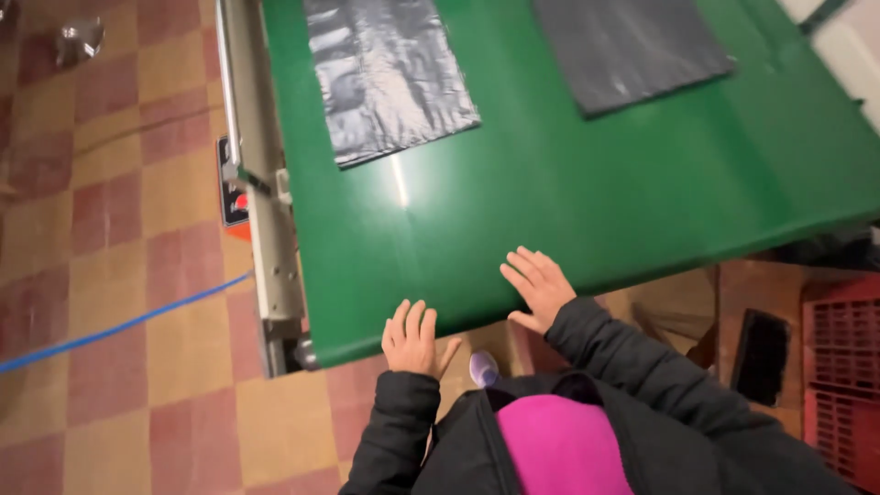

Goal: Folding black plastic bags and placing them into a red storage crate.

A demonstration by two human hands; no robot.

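Observation:
A wide green conveyor belt (550,183) runs away from me. Both of my hands rest flat at its near end with fingers spread and nothing in them: my left hand (411,339) on the belt's edge, my right hand (539,286) a little further onto the belt. Two flat black plastic bags lie further up the belt, a shiny one (385,73) on the left and a matte one (628,46) on the right, both well beyond my hands.
The conveyor's grey metal side rail (266,220) with a small control box (233,188) runs along the left. A blue cable (119,325) crosses the checkered tile floor. Red plastic crates (841,367) and cardboard sit at the right, under the belt's end.

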